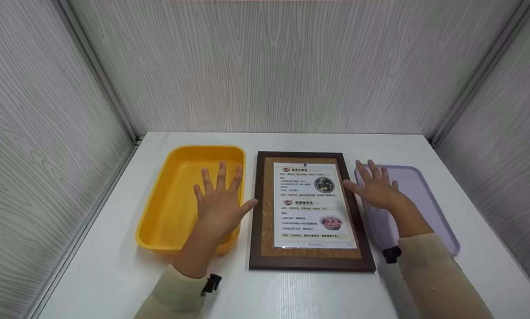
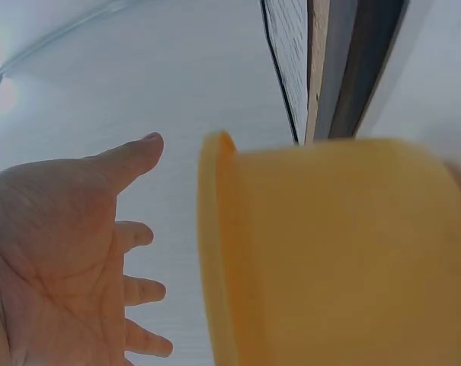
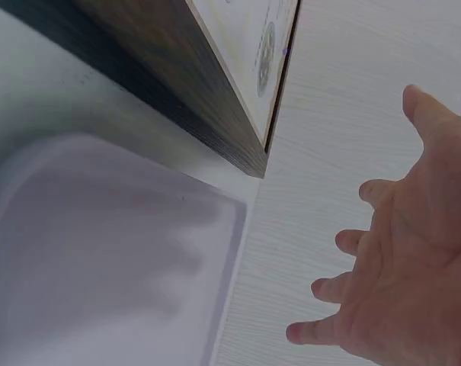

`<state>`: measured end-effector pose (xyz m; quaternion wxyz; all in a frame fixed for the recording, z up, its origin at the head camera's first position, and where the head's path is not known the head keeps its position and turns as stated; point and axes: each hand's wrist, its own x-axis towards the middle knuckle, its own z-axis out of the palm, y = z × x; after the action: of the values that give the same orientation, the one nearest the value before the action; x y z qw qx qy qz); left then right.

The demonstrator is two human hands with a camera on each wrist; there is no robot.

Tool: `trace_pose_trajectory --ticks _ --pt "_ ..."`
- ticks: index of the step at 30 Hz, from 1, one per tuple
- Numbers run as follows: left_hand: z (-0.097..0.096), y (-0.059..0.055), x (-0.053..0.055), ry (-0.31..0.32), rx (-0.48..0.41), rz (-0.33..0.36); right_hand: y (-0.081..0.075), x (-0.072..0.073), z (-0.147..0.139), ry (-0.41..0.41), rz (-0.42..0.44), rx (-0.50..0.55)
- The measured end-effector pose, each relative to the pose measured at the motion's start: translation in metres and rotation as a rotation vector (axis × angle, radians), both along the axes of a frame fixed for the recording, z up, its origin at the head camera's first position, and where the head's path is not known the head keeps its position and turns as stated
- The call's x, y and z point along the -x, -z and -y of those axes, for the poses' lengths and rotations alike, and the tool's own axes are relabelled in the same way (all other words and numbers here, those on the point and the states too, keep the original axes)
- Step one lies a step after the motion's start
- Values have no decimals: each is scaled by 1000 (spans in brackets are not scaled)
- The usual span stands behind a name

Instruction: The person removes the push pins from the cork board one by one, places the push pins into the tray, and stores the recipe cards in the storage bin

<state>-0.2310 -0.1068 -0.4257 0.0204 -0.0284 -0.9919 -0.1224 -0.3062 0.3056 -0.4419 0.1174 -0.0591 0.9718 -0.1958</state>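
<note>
My left hand hovers over the yellow bin with its fingers spread and nothing in it. In the left wrist view the bin's wall stands beside the palm, apart from it. My right hand is held above the purple tray, fingers spread too, its thumb near the right edge of a dark-framed board. A shadow of the right hand falls on the tray in the right wrist view. On the board lies a printed recipe sheet with two pictures of bowls, held by a pin at its top.
All three items lie side by side on a white table. Pale wood-grain panels enclose it at the back, left and right. A black clip is on the left cuff and another clip on the right.
</note>
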Motion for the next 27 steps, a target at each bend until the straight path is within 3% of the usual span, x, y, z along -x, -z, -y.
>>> trace_pose_trajectory --ticks 9,12,17,27 --pt "-26 6 -13 125 -100 -41 14 13 23 -61 -37 62" --pt "-31 10 -17 157 -173 -50 20 18 33 -76 -31 118" --pt "-39 18 -21 211 -353 -2 28 28 43 -113 -39 255" --pt "-53 38 -24 253 -596 116 38 46 54 -112 -60 505"
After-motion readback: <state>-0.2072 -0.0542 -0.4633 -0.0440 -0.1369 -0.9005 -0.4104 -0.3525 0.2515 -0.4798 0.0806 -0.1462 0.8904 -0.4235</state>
